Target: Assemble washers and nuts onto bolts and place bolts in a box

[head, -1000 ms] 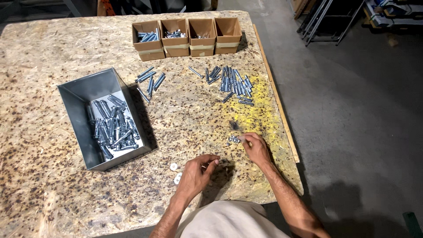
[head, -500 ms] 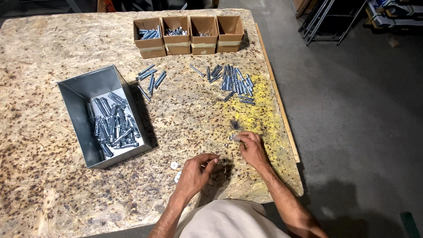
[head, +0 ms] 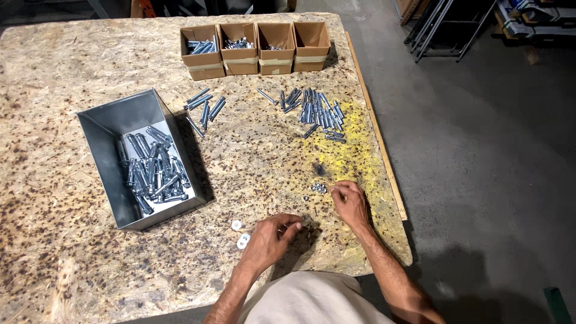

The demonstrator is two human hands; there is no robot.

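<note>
Overhead, the head view shows a chipboard table (head: 72, 78) with a speckled, rough surface and a yellow stain near its right edge. Beyond both hands stand 4 open cardboard boxes (head: 255, 48), some holding metal parts; below them lie 2 loose groups of zinc-plated bolts (head: 315, 111). Left of the hands sits a grey sheet-metal bin (head: 141, 159), open on top, holding many more bolts. Nothing blocks either hand.

Left hand (head: 267, 240): fingers curled and pinched close at the tips; whether a small part is held between them cannot be told. 2 flat white washers (head: 240, 234) lie just beside it, to its left.

Right hand (head: 350, 201): fingers bent down, tips narrow on the board, just beside a small cluster of nuts (head: 317, 188) lying to its left.
</note>
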